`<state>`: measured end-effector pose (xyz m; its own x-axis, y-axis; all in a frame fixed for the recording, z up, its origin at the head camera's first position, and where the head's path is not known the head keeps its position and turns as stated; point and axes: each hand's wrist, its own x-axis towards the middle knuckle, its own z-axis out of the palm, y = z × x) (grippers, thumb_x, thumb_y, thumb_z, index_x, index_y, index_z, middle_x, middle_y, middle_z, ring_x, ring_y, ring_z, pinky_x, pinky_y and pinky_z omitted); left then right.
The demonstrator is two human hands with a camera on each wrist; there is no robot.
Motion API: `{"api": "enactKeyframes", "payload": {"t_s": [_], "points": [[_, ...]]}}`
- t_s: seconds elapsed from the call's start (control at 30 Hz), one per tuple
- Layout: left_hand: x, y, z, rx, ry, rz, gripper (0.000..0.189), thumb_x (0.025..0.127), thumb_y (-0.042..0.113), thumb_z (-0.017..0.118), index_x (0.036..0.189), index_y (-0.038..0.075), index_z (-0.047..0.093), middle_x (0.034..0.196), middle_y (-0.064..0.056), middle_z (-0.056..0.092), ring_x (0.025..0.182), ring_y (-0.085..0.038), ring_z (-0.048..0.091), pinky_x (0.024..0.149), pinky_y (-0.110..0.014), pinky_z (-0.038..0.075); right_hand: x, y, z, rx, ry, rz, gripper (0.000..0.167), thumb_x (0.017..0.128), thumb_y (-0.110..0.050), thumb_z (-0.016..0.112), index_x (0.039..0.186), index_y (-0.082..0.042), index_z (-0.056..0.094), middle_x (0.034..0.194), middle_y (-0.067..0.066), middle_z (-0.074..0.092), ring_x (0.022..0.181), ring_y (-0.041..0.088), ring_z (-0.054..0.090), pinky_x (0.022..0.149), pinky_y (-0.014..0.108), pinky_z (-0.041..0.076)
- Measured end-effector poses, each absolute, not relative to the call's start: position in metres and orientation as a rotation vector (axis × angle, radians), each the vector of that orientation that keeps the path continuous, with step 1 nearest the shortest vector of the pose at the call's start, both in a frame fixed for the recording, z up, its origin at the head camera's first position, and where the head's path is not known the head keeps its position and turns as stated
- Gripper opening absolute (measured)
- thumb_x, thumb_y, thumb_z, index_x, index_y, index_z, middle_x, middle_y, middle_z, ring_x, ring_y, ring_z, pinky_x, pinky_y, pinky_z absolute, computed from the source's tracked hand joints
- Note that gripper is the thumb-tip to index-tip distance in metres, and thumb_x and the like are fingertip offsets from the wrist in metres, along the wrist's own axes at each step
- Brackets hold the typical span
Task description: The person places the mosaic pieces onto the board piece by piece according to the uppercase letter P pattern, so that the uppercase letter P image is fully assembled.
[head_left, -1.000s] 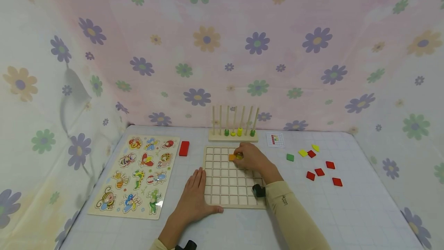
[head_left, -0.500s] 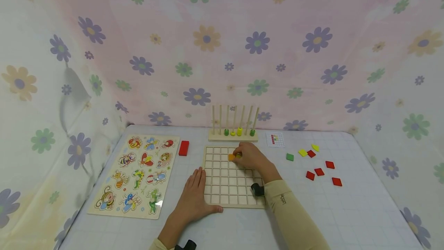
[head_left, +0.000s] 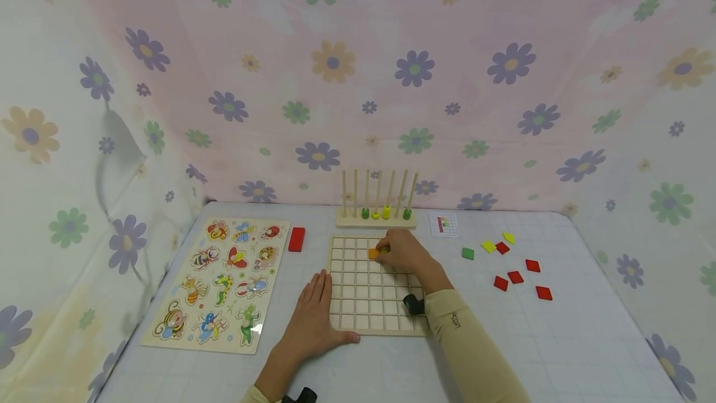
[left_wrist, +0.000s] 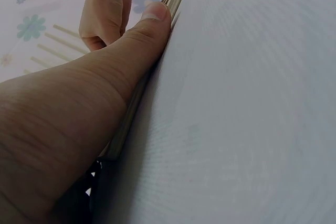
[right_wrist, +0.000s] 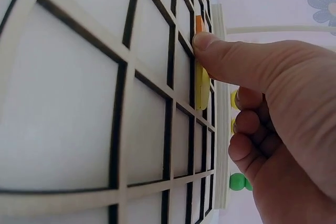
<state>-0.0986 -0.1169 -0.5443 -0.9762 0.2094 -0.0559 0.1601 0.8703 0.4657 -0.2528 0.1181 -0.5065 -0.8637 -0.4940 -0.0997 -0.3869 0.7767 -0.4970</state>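
A wooden grid board [head_left: 369, 303] lies in front of the person. The left hand [head_left: 314, 316] rests along its left side with straight fingers, and its thumb [left_wrist: 149, 24] lies against the near edge. Near the board's far edge, the right hand [head_left: 404, 250] pinches a yellow tile [right_wrist: 202, 87] at the grid's surface. Right beside it is an orange tile [head_left: 373, 254], close to the thumb tip. The right wrist view shows the other fingers [right_wrist: 247, 121] curled; the index finger is mostly hidden behind the thumb.
Beyond the board stands a peg rack [head_left: 376, 221] with green and yellow beads. A pattern card [head_left: 444, 225] lies right of it, then several loose tiles, including a green tile [head_left: 467, 254] and red tiles [head_left: 533, 265]. Leftward are an insect puzzle [head_left: 215, 285] and a red block [head_left: 297, 239].
The right wrist and forearm have shifted very slightly left, while the fingers stay at the same spot on the grid. The left hand has not visibly moved.
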Motion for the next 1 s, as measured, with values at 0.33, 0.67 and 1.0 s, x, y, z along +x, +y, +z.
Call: {"api": "enactKeyframes", "payload": {"t_s": [0.33,0.67,1.0], "points": [[-0.099,-0.117,-0.544,0.303,2.945,0.691,0.14,0.065,0.084,0.074,0.162,-0.001,0.019,0.17,-0.019,0.017,0.159,-0.036,0.014,0.129,-0.053,0.019,-0.248,0.115,-0.505,-0.681,2.751,-0.78,0.028,0.089,-0.021,0.081,0.113,-0.008,0.079,0.091,0.0,0.068,0.076,0.011,0.055,0.067,0.027,0.049],[-0.098,-0.116,-0.544,0.311,2.959,0.686,0.14,0.064,0.083,0.075,0.161,-0.002,0.021,0.17,-0.02,0.018,0.159,-0.037,0.015,0.128,-0.053,0.021,-0.247,0.113,-0.505,-0.715,2.768,-0.772,0.029,0.089,-0.021,0.08,0.115,-0.008,0.079,0.095,0.003,0.07,0.077,0.01,0.055,0.068,0.026,0.049],[-0.098,-0.117,-0.544,0.311,2.957,0.704,0.14,0.064,0.082,0.076,0.161,-0.003,0.021,0.17,-0.02,0.019,0.159,-0.037,0.016,0.128,-0.054,0.021,-0.245,0.123,-0.507,-0.595,2.733,-0.917,0.038,0.09,-0.031,0.079,0.121,-0.009,0.076,0.101,0.001,0.066,0.081,0.012,0.056,0.07,0.03,0.051]]}}
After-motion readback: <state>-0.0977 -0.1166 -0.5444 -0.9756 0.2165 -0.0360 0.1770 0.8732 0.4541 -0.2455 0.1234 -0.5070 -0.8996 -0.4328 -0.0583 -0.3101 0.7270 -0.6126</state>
